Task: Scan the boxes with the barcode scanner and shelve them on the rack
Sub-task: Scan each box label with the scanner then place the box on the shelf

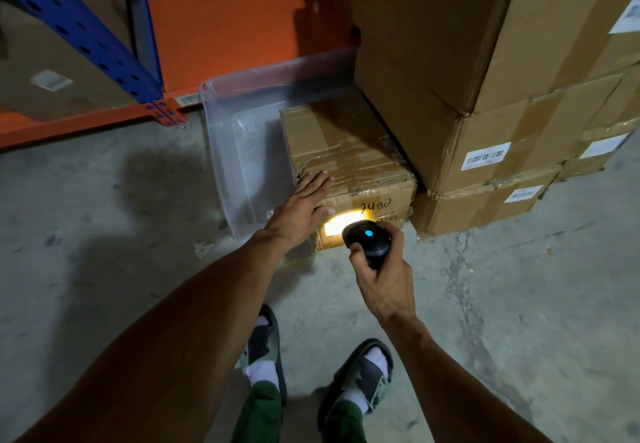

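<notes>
A worn, taped cardboard box (346, 151) sits on the concrete floor at the centre. My left hand (303, 207) rests flat on its near left corner, fingers straight. My right hand (381, 276) grips a black barcode scanner (367, 240) with a lit blue dot on top. The scanner points at the box's front face, where a bright yellow patch of light (346, 224) falls on a label. The blue and orange rack (104, 61) stands at the upper left, with a cardboard box (52, 72) on its low shelf.
A clear plastic bin (242, 151) lies on the floor just left of the box. A tall stack of labelled cardboard boxes (502, 96) stands against its right side. My two feet in sandals (318, 370) are below on cracked concrete floor (104, 234).
</notes>
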`<action>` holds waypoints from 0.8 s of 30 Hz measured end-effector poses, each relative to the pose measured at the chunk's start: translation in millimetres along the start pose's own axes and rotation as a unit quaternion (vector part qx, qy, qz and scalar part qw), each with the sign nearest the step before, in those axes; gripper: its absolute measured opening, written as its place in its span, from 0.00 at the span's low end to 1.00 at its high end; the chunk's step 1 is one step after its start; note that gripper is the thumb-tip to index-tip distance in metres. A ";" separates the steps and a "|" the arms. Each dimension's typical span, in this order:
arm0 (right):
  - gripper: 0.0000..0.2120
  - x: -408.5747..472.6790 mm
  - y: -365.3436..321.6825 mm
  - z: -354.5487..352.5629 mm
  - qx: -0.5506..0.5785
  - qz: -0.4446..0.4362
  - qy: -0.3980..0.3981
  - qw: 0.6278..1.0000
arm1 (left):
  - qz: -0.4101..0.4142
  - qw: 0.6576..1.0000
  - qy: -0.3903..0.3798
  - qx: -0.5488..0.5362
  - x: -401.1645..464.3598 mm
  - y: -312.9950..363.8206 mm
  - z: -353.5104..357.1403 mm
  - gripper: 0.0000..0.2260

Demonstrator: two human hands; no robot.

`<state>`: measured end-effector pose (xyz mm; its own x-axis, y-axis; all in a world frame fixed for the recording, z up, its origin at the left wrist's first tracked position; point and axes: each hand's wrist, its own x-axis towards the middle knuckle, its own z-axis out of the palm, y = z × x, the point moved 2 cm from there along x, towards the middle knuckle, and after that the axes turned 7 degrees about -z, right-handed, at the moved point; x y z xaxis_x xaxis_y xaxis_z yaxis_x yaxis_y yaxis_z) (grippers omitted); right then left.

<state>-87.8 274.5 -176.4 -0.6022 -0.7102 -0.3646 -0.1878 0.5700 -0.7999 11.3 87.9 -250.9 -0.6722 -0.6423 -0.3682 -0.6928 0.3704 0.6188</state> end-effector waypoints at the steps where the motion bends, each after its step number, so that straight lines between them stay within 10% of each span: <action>1: 0.24 0.5 -0.3 0.2 0.002 -0.002 0.003 1.000 | -0.002 1.000 -0.002 -0.001 0.0 0.0 -0.2 0.27; 24: 0.33 6.7 -33.5 -32.6 0.019 -0.044 0.003 0.999 | -0.121 0.980 -0.092 0.132 6.6 39.9 -18.8 0.28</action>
<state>-110.8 264.1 -136.5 -0.5895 -0.7545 -0.2885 -0.2111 0.4887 -0.8465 -15.9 85.8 -215.5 -0.4994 -0.6101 -0.6152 -0.8644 0.3984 0.3066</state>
